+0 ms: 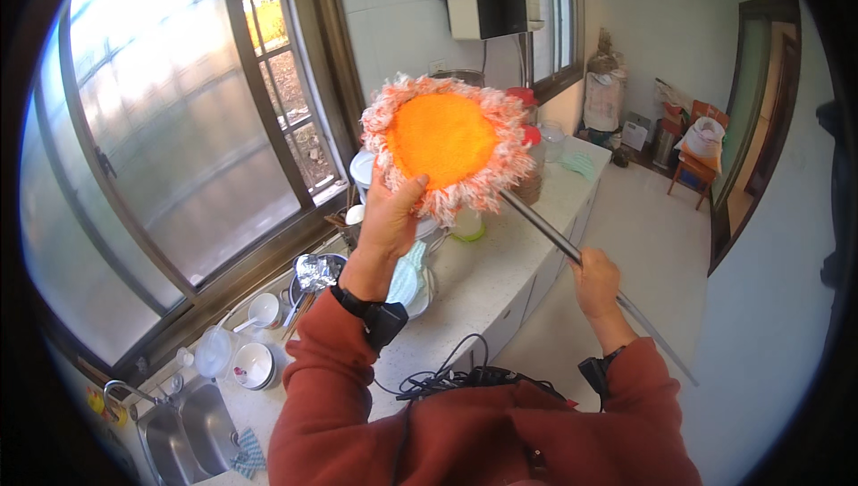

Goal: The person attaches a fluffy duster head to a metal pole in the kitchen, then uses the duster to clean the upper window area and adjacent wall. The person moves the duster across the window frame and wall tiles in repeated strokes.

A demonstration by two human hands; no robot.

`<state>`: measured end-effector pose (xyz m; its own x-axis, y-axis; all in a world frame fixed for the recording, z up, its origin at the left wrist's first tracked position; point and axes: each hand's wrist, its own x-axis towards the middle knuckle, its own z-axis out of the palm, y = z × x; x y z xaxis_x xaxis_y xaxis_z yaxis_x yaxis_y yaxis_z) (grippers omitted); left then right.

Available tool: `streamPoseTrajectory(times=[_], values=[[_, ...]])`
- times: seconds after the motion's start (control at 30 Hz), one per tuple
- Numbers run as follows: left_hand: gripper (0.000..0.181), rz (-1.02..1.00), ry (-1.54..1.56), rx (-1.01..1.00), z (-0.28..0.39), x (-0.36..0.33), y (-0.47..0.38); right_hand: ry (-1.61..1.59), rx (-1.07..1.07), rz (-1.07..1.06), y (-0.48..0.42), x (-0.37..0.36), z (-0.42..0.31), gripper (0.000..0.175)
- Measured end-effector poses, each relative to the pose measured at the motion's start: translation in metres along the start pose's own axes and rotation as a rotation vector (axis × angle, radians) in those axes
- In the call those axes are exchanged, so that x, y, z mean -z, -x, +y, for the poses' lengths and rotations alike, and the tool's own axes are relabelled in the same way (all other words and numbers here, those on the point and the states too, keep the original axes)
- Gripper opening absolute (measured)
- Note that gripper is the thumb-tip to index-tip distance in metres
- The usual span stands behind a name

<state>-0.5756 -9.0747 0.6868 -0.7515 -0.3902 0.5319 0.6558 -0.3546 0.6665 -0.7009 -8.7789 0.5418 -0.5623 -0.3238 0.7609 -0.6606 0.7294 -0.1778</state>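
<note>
A round mop head (442, 141) with a flat orange middle and a shaggy pink-and-white fringe is raised above the kitchen counter, its face towards me. My left hand (394, 214) grips its lower left rim, thumb on the orange pad and the fingers hidden behind. From behind the fringe a grey metal pole (543, 226) slants down to the right. Around the pole's middle my right hand (596, 283) is closed, and the far end of the pole sticks out past my wrist over the floor.
Stacked bowls (255, 365), a foil-topped pot (318, 273) and a cloth-covered bowl (405, 285) crowd the stone counter (493, 271). A double steel sink (188, 429) lies at the lower left, beneath frosted windows (161, 117). Red-lidded jars (528, 171) stand behind the mop. Black cables (442, 385) bunch at my waist.
</note>
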Motion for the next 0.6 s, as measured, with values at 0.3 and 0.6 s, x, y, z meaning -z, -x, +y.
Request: streamPoseTrajectory(times=[0.3,0.6], values=[[0.079,-0.288,-2.07,-0.864,-0.047,-0.113,-0.023,0.055,0.031,0.049,-0.021,-0.014,0.083,0.023],[0.044,-0.714,-1.813,-0.994,-0.099,-0.163,-0.045,-0.375,-0.006,-0.149,-0.067,-0.011,0.135,0.024]])
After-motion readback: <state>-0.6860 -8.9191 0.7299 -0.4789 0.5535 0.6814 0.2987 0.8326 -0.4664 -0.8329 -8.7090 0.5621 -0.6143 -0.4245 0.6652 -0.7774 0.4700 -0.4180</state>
